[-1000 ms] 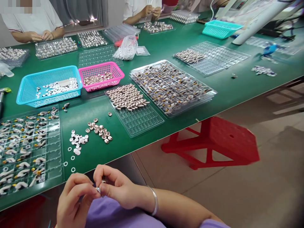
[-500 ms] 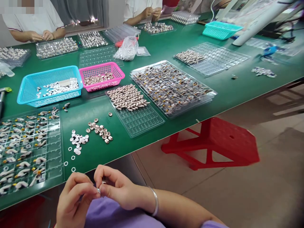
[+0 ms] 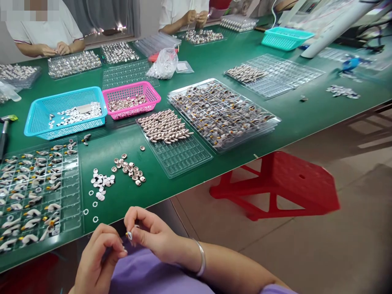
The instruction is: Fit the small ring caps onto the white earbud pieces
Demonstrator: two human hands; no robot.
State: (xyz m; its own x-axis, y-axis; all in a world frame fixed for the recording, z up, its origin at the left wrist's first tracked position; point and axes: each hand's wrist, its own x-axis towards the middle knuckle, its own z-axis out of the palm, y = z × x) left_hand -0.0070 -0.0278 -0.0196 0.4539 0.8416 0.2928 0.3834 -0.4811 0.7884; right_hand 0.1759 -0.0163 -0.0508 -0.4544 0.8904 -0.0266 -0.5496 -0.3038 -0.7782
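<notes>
My right hand point(image 3: 154, 237) is closed in a pinch above my lap, holding a small white part with a yellow-orange end point(image 3: 129, 235) between thumb and forefinger. Just left and a little lower, my left hand point(image 3: 99, 255) has thumb and fingertips pressed together; a tiny pale bit shows there, too small to name. A narrow gap separates the two hands. Past them on the green table point(image 3: 122, 204) lie white discs point(image 3: 102, 181), thin white rings point(image 3: 95, 204) and brown-rimmed cups point(image 3: 131, 169). A clear tray point(image 3: 71, 204) at left carries curved white pieces with yellow tips.
A blue basket point(image 3: 29, 122) and a pink basket point(image 3: 157, 98) hold small parts. Clear trays point(image 3: 183, 159) stand mid-table, one filled with pinkish-brown pieces point(image 3: 163, 125). A red stool point(image 3: 303, 179) is by the table edge. Two co-workers in white shirts point(image 3: 49, 24) sit opposite.
My hands have come apart: the right has lifted slightly with the small white part, and the left has lowered a little. The view has shifted slightly.
</notes>
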